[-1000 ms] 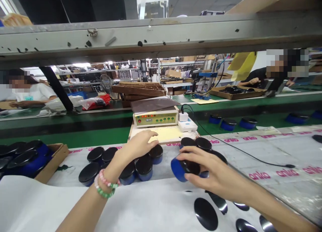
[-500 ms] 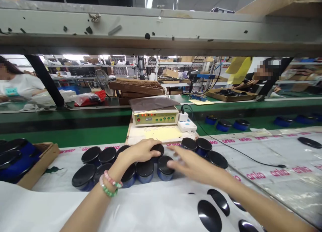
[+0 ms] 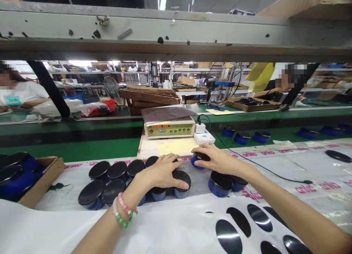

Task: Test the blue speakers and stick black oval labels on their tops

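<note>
Several short, round blue containers with glossy black tops (image 3: 99, 169) stand in two rows on the covered table. My left hand (image 3: 161, 171), fingers stretched out and thumb apart, rests over the right end of these rows. Its thumb lies across the top of a front container (image 3: 182, 177). Beyond a small gap, my right hand (image 3: 214, 159) has its fingers and thumb around one blue container (image 3: 199, 160). Close to the right wrist stand two more containers, one of them a front blue container (image 3: 220, 184). My left hand hides part of the rows.
Black ovals (image 3: 228, 235) lie on a white sheet (image 3: 165, 228) in front. A cardboard box (image 3: 46, 180) of blue parts stands left. Behind are a control box (image 3: 170, 129), a cable (image 3: 264, 169) and a green conveyor (image 3: 110, 144) with containers. A beam (image 3: 176, 30) crosses overhead; two people sit beyond.
My right hand has moved slightly right and closed around a blue container. The containers on the right now stand differently, one nearer me. My left hand has shifted a little forward and right.
</note>
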A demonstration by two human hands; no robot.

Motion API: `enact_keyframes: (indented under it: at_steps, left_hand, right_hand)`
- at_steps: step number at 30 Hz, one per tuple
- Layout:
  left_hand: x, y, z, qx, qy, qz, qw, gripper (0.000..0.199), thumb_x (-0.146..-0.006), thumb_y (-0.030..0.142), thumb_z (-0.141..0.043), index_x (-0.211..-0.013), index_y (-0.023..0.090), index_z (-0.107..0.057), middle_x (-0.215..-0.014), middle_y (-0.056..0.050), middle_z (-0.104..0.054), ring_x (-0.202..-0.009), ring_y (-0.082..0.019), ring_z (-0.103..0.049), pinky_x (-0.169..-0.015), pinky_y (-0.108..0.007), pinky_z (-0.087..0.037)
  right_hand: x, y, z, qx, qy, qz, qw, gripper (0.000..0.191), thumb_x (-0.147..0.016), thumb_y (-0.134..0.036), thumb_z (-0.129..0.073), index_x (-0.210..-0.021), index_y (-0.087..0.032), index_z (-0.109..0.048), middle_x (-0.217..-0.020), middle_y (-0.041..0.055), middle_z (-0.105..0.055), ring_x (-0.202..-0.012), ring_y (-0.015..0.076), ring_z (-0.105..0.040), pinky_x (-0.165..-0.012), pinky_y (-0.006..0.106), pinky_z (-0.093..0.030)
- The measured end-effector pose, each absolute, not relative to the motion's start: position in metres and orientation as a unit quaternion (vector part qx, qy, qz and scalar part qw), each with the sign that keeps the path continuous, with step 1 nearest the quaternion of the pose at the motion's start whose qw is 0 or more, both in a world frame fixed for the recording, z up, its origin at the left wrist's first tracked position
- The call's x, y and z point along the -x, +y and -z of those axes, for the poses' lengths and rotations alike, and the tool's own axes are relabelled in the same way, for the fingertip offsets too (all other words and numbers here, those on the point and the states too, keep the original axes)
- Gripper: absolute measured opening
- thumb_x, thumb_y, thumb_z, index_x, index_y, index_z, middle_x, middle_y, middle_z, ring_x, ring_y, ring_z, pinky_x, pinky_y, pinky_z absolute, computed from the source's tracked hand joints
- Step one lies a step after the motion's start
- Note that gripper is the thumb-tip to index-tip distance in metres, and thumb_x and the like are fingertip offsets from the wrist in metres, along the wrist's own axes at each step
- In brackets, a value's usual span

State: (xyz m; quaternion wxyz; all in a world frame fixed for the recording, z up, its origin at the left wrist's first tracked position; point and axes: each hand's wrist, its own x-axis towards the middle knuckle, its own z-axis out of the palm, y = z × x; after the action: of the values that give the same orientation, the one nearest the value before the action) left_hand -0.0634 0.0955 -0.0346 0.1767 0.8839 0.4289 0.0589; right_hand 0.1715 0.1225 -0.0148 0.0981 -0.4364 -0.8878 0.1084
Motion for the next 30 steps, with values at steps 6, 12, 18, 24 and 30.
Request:
enact_keyframes:
  at_steps: [6, 12, 18, 24, 30]
  left_hand:
    - [0.066, 0.098, 0.033, -0.875, 0.439, -0.039, 0.202, 0.089, -0.071, 0.069, -0.059, -0.142, 0.021, -0.035, -0.152, -0.012, -0.023, -0.14, -0.03, -0.018, -0.113, -0.043, -0.02]
    - [0.063, 0.096, 0.029, -0.858, 0.464, -0.033, 0.215, 0.102, -0.069, 0.066, -0.062, -0.145, 0.01, -0.024, -0.152, -0.017, -0.02, -0.141, -0.03, -0.017, -0.114, -0.041, -0.019]
    - [0.061, 0.097, 0.033, -0.85, 0.482, -0.038, 0.207, 0.112, -0.067, 0.063, -0.065, -0.147, 0.006, -0.013, -0.152, -0.02, -0.017, -0.141, -0.03, -0.017, -0.113, -0.041, -0.021]
    - [0.05, 0.066, 0.004, -0.847, 0.507, -0.055, 0.152, 0.08, -0.083, 0.046, -0.058, -0.142, 0.002, -0.028, -0.15, -0.024, -0.022, -0.139, -0.036, -0.017, -0.111, -0.05, -0.018]
    - [0.01, -0.018, 0.041, -0.895, 0.403, 0.017, 0.189, 0.029, -0.087, 0.018, -0.053, -0.112, 0.015, -0.066, -0.111, -0.012, -0.068, -0.099, -0.025, -0.066, -0.078, -0.03, -0.054]
  right_hand:
    - [-0.164, 0.128, 0.029, 0.407, -0.897, -0.146, 0.09, 0.049, -0.081, -0.032, -0.059, -0.129, -0.025, -0.054, -0.114, 0.0098, -0.058, -0.1, 0.0233, -0.059, -0.088, 0.032, -0.044]
    - [-0.153, 0.126, 0.03, 0.399, -0.899, -0.146, 0.107, 0.039, -0.084, -0.033, -0.055, -0.12, -0.024, -0.062, -0.106, 0.0098, -0.061, -0.095, 0.0237, -0.06, -0.084, 0.032, -0.043]
    - [-0.127, 0.129, 0.03, 0.411, -0.891, -0.163, 0.103, 0.04, -0.085, -0.037, -0.054, -0.122, -0.022, -0.06, -0.096, 0.011, -0.065, -0.086, 0.0251, -0.062, -0.075, 0.032, -0.044]
    - [-0.157, 0.092, -0.005, 0.414, -0.883, -0.194, 0.104, 0.034, -0.086, -0.039, -0.054, -0.115, -0.021, -0.058, -0.116, 0.0093, -0.06, -0.105, 0.0242, -0.055, -0.088, 0.033, -0.041]
    - [-0.194, 0.01, 0.01, 0.368, -0.855, -0.36, -0.063, 0.03, -0.072, -0.008, -0.059, -0.097, -0.024, -0.06, -0.105, 0.0009, -0.06, -0.098, 0.0193, -0.056, -0.082, 0.028, -0.043]
